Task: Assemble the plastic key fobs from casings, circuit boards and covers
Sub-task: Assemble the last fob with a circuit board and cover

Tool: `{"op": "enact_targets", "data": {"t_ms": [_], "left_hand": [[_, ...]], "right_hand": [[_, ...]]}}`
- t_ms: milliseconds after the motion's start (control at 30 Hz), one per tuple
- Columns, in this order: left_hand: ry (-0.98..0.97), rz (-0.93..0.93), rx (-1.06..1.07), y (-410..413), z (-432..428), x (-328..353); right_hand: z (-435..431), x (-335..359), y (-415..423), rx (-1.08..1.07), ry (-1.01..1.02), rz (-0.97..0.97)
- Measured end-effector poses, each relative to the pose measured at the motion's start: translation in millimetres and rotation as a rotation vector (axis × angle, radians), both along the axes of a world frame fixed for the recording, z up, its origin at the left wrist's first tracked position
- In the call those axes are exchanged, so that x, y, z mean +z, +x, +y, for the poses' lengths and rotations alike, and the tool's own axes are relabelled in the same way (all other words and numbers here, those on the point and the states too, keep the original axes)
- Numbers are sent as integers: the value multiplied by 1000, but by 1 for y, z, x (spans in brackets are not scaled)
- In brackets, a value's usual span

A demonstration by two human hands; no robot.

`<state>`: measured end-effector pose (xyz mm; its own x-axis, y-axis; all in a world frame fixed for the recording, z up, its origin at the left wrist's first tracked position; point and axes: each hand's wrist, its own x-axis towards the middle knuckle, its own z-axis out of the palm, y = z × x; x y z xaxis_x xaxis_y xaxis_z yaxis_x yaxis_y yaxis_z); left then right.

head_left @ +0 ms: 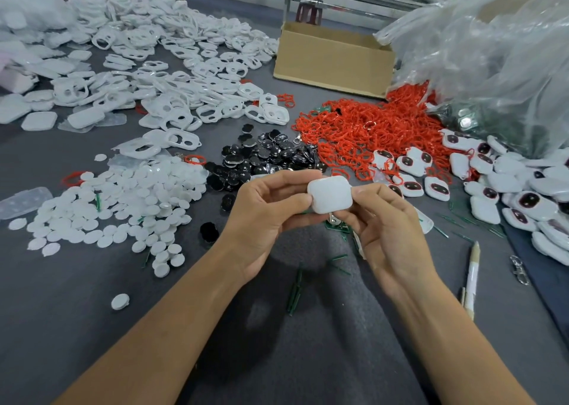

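Above the grey bench (338,358), left hand (261,217) and right hand (388,229) each pinch, in a narrow grip, one plain white rounded key fob (330,194).

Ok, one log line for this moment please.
left hand: pinches white casing | right hand: pinches same casing | position: above grey table | assembled fobs: piled right

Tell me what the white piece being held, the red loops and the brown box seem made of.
White casing: probably moulded plastic, smooth with soft sheen and rounded corners. Red loops: thin flexible plastic or cord, unclear, tangled. Box: cardboard, matt brown with folded flaps.
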<state>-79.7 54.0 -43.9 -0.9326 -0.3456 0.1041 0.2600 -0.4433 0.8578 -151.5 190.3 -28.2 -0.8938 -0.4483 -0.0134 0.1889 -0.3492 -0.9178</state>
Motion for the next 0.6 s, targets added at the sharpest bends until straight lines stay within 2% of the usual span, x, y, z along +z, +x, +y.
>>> {"op": "enact_targets", "data": {"t_ms": [333,600], "left_hand": [[-21,-34,31,0,1,1],[-205,-131,172,-4,6,-3]], "right_hand": [[2,0,-1,12,49,-11],[-1,-1,6,-162,296,344]]}}
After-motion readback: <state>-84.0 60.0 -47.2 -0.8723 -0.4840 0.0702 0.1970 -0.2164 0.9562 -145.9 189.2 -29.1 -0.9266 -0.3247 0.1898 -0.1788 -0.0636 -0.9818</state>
